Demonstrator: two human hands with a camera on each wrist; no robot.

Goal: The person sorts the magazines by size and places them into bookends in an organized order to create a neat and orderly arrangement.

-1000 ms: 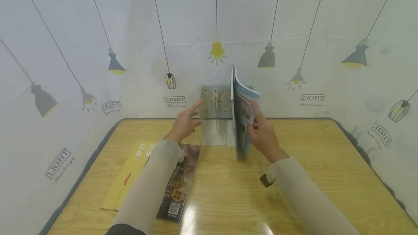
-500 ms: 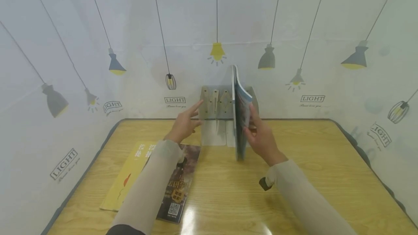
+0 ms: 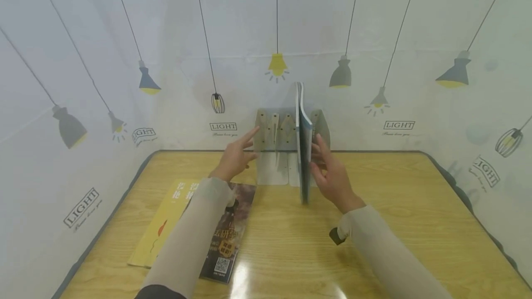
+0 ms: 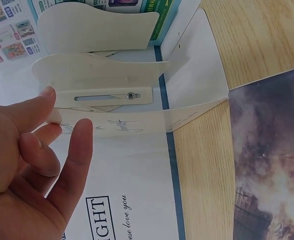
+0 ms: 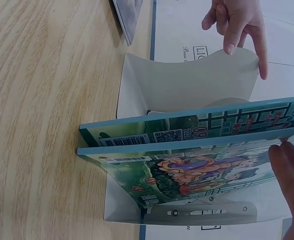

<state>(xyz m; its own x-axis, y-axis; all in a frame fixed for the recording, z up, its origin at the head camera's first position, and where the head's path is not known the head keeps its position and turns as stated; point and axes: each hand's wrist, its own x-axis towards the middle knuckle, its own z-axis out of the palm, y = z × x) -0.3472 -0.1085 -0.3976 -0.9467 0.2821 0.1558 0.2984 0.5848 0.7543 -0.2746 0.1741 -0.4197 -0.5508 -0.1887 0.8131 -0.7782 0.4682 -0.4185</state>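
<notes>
Two magazines [image 3: 305, 156] with pale blue edges stand upright, side by side, in the right part of a white metal book rack [image 3: 272, 174] by the wall. My right hand [image 3: 334, 179] is at their right side; in the right wrist view its fingertips [image 5: 276, 152] lie against the illustrated cover of the near magazine [image 5: 201, 175], with no grip round it. At the rack's left end panel, my left hand [image 3: 233, 160] reaches in with its index finger extended to the panel's edge. Its fingers [image 4: 79, 155] hold nothing in the left wrist view.
On the wooden table [image 3: 282, 243], a yellow magazine [image 3: 155, 230] and a dark magazine [image 3: 226, 243] lie flat at the left, partly under my left forearm. The rack has several upright dividers [image 4: 97, 80]. A white wall covering [image 3: 187, 73] printed with lamps stands close behind.
The right-hand magazine has swung left to stand nearly flush with its neighbour. My right hand moved left with it and its fingers loosened from the cover. The left hand stayed put.
</notes>
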